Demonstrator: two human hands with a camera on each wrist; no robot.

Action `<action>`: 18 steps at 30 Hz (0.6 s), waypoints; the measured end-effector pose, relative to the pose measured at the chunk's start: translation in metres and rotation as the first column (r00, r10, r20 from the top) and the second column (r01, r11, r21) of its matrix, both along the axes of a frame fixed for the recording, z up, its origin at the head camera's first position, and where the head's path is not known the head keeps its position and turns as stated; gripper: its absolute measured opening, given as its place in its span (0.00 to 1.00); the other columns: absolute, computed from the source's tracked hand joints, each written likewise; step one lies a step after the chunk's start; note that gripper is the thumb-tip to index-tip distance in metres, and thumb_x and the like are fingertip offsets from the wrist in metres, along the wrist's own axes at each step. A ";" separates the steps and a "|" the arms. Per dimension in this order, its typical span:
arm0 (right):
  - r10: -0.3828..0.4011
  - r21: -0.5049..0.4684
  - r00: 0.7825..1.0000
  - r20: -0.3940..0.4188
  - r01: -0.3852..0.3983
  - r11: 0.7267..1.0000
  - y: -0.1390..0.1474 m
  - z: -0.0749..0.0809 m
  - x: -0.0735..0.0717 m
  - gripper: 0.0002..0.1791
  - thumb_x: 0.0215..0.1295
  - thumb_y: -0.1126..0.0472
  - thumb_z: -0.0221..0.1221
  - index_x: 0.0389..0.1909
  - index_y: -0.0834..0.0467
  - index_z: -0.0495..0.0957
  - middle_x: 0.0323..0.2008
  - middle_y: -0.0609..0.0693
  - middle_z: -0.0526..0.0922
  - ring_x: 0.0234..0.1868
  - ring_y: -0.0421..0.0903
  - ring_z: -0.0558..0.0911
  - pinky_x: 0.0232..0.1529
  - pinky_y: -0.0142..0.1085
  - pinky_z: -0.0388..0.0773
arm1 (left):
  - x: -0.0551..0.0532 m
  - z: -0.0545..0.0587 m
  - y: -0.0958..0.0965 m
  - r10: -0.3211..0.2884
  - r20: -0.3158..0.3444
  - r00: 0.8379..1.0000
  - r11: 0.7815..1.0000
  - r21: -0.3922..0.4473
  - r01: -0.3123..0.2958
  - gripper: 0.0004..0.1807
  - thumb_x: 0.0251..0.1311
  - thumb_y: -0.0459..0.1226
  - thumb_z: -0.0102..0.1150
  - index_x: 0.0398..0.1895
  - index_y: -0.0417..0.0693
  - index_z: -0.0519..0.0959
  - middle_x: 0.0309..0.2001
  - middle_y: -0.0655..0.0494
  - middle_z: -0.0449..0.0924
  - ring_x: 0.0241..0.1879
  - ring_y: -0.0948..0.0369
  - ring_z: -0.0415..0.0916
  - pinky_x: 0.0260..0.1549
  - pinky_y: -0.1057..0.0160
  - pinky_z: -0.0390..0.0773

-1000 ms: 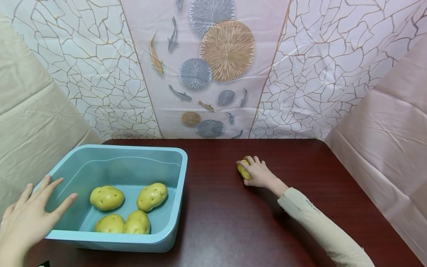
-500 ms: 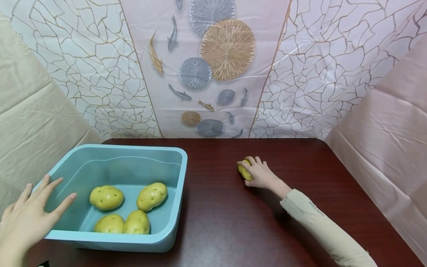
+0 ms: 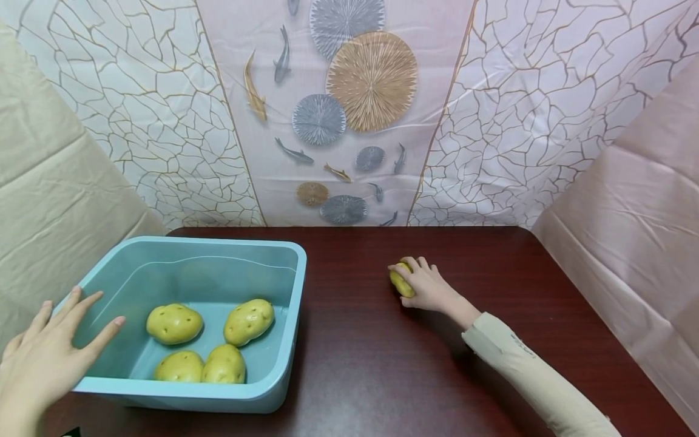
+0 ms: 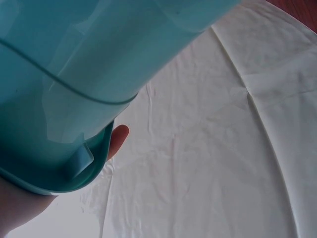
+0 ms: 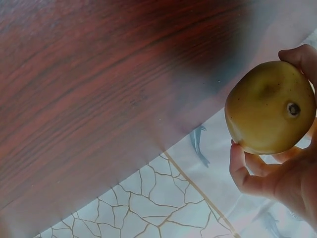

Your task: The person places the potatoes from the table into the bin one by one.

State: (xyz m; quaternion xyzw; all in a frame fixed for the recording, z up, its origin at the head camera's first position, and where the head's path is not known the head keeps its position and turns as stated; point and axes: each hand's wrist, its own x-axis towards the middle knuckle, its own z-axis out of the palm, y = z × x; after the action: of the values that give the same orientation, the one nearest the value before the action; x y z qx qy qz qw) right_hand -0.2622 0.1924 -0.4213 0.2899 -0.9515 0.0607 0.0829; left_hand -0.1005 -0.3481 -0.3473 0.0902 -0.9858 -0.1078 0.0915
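Note:
My right hand (image 3: 428, 286) grips a yellow potato (image 3: 401, 280) toward the back of the table, right of centre. In the right wrist view, curled fingers (image 5: 243, 173) and the thumb sit round this potato (image 5: 270, 108), and a small dark spot shows on its skin. My left hand (image 3: 49, 352) rests at the left rim of a light blue plastic bin (image 3: 303, 273), fingers spread and fairly straight. Inside the bin lie several potatoes (image 3: 175, 323), two of them side by side near its front wall. A fingertip (image 4: 119, 140) shows past the bin's rim (image 4: 74, 187) in the left wrist view.
The dark red-brown wooden table (image 3: 349, 376) carries the bin on its left side. A patterned cloth (image 3: 371, 152) hangs along the back edge, and plain beige cloth (image 3: 628, 243) drapes down both sides. A small black thing (image 3: 72, 432) pokes in at the bottom left.
My right hand and sleeve have shifted slightly to the right and nearer, still holding the potato. The left hand and the bin have stayed where they were.

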 end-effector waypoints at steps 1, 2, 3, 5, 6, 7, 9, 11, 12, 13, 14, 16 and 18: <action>0.001 0.001 1.000 -0.001 -0.001 1.000 0.000 0.000 0.001 0.37 0.40 0.55 0.64 0.58 0.50 0.67 0.55 0.58 0.68 0.49 0.58 0.68 0.34 0.47 0.68 | 0.000 0.000 0.000 0.000 0.000 1.000 1.000 0.000 0.000 0.43 0.58 0.61 0.41 0.67 0.42 0.49 0.69 0.36 0.34 0.65 0.33 0.24 0.50 0.27 0.38; 0.002 0.001 1.000 -0.001 -0.002 1.000 0.000 0.001 0.001 0.37 0.40 0.55 0.65 0.58 0.50 0.67 0.55 0.58 0.68 0.49 0.58 0.68 0.34 0.47 0.68 | 0.000 0.000 0.000 -0.001 0.000 1.000 1.000 0.000 0.001 0.43 0.57 0.61 0.41 0.67 0.42 0.49 0.69 0.36 0.34 0.65 0.33 0.24 0.50 0.27 0.38; 0.002 0.002 1.000 -0.002 -0.002 1.000 0.000 0.001 0.002 0.37 0.40 0.55 0.65 0.58 0.50 0.67 0.55 0.58 0.68 0.49 0.58 0.68 0.34 0.47 0.68 | 0.000 0.000 -0.001 -0.002 -0.001 1.000 1.000 0.001 0.002 0.43 0.57 0.61 0.41 0.67 0.42 0.49 0.69 0.36 0.34 0.65 0.33 0.23 0.50 0.27 0.38; 0.000 0.003 1.000 -0.002 0.000 1.000 0.000 0.002 0.003 0.38 0.40 0.55 0.65 0.58 0.50 0.67 0.55 0.58 0.68 0.49 0.58 0.68 0.35 0.47 0.68 | 0.000 0.000 0.000 -0.004 -0.002 1.000 1.000 0.001 0.004 0.43 0.57 0.61 0.41 0.67 0.42 0.49 0.69 0.36 0.33 0.65 0.34 0.23 0.50 0.27 0.37; 0.003 0.005 1.000 -0.005 -0.003 1.000 0.001 0.003 0.004 0.38 0.40 0.55 0.65 0.58 0.51 0.67 0.55 0.58 0.68 0.49 0.58 0.68 0.34 0.47 0.68 | 0.001 0.001 0.001 -0.005 -0.004 1.000 1.000 0.002 0.005 0.43 0.58 0.61 0.41 0.67 0.42 0.49 0.69 0.36 0.33 0.65 0.34 0.23 0.50 0.27 0.37; 0.004 0.003 1.000 -0.006 -0.003 1.000 0.001 0.003 0.005 0.38 0.40 0.55 0.65 0.58 0.51 0.67 0.55 0.58 0.68 0.49 0.58 0.68 0.34 0.47 0.68 | 0.001 0.002 0.001 -0.005 -0.004 1.000 1.000 0.001 0.005 0.43 0.58 0.61 0.40 0.67 0.42 0.49 0.69 0.36 0.34 0.65 0.33 0.24 0.50 0.27 0.37; 0.004 0.002 1.000 -0.008 -0.004 1.000 0.001 0.003 0.006 0.38 0.40 0.55 0.65 0.58 0.51 0.67 0.55 0.58 0.68 0.49 0.58 0.68 0.34 0.47 0.68 | 0.001 0.004 0.003 -0.005 -0.006 1.000 1.000 0.002 0.005 0.43 0.58 0.61 0.40 0.67 0.41 0.50 0.68 0.35 0.34 0.65 0.33 0.24 0.50 0.27 0.38; 0.010 0.000 1.000 -0.014 -0.010 1.000 0.002 0.004 0.007 0.37 0.40 0.55 0.65 0.58 0.51 0.67 0.55 0.58 0.68 0.49 0.58 0.68 0.34 0.47 0.67 | 0.002 0.006 0.005 -0.004 -0.007 1.000 1.000 0.001 0.004 0.42 0.58 0.61 0.40 0.67 0.41 0.50 0.68 0.35 0.34 0.65 0.33 0.25 0.50 0.27 0.38; 0.013 0.002 1.000 -0.019 -0.013 1.000 0.003 0.004 0.007 0.37 0.40 0.55 0.65 0.58 0.51 0.67 0.54 0.58 0.68 0.49 0.58 0.68 0.34 0.47 0.67 | 0.002 0.007 0.005 -0.002 -0.006 1.000 1.000 0.000 0.002 0.42 0.58 0.61 0.40 0.67 0.40 0.50 0.68 0.35 0.34 0.65 0.33 0.25 0.51 0.27 0.38; 0.012 0.000 1.000 -0.021 -0.012 1.000 0.003 0.004 0.008 0.37 0.40 0.55 0.65 0.58 0.50 0.68 0.55 0.57 0.68 0.49 0.57 0.68 0.34 0.47 0.68 | 0.002 0.007 0.005 -0.001 -0.004 1.000 1.000 0.000 0.001 0.42 0.58 0.61 0.39 0.67 0.40 0.50 0.68 0.35 0.34 0.65 0.33 0.25 0.51 0.27 0.38; 0.014 0.001 1.000 -0.025 -0.014 1.000 0.003 0.004 0.008 0.37 0.40 0.55 0.65 0.58 0.50 0.68 0.54 0.57 0.68 0.49 0.57 0.68 0.34 0.47 0.68 | 0.001 0.008 0.005 -0.001 -0.006 1.000 1.000 0.000 0.001 0.42 0.59 0.60 0.39 0.67 0.40 0.50 0.68 0.35 0.34 0.65 0.33 0.25 0.51 0.27 0.38; 0.016 0.000 0.999 -0.031 -0.016 1.000 0.004 0.005 0.010 0.37 0.40 0.54 0.65 0.58 0.50 0.67 0.55 0.56 0.68 0.49 0.57 0.68 0.34 0.47 0.68 | 0.001 0.007 0.005 -0.001 -0.007 1.000 1.000 0.001 0.001 0.42 0.59 0.60 0.40 0.67 0.40 0.50 0.68 0.35 0.34 0.65 0.33 0.25 0.50 0.27 0.38; 0.018 -0.003 0.999 -0.036 -0.018 1.000 0.004 0.006 0.012 0.37 0.40 0.54 0.65 0.58 0.50 0.67 0.55 0.56 0.68 0.49 0.57 0.68 0.34 0.47 0.68 | 0.001 0.006 0.005 -0.001 -0.007 1.000 1.000 0.000 0.001 0.43 0.58 0.61 0.40 0.67 0.40 0.50 0.68 0.35 0.34 0.65 0.33 0.25 0.50 0.27 0.38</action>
State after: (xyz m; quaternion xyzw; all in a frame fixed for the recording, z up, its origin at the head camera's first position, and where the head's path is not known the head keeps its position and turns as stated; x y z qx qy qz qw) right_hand -0.2505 0.1964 -0.4153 0.2992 -0.9472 0.0578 0.1000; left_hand -0.0999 -0.3434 -0.3411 0.0894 -0.9855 -0.1083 0.0947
